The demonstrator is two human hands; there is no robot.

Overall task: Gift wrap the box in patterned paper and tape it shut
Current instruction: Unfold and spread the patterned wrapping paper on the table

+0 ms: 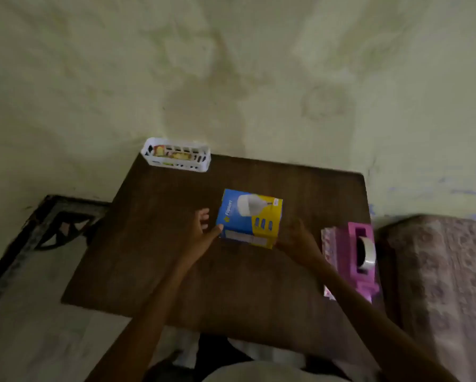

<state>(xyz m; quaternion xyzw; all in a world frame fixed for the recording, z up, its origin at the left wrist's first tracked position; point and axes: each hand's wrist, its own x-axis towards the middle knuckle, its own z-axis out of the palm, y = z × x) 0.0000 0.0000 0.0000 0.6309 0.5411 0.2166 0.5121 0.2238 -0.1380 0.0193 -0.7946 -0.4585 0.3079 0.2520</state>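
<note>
Box (249, 217), blue and yellow, lay central on the surface (154, 257), a white basket (176, 157) at its far left corner. Left hand (203, 230), fingers straight, touched the box's left side; right hand (296, 238) met the right side, grip too blurred to tell. Patterned paper (329, 244) and pink tape dispenser (361, 252) lay rightmost.

Stained wall (231, 64), dark wooden table (159, 249).

Fingers (293, 226) of the right hand (296, 238) smear into the dark desk (159, 244); their hold on the box (249, 216) is unclear. Right of them, patterned paper (329, 244) sits mostly hidden by the pink tape dispenser (347, 252).
</note>
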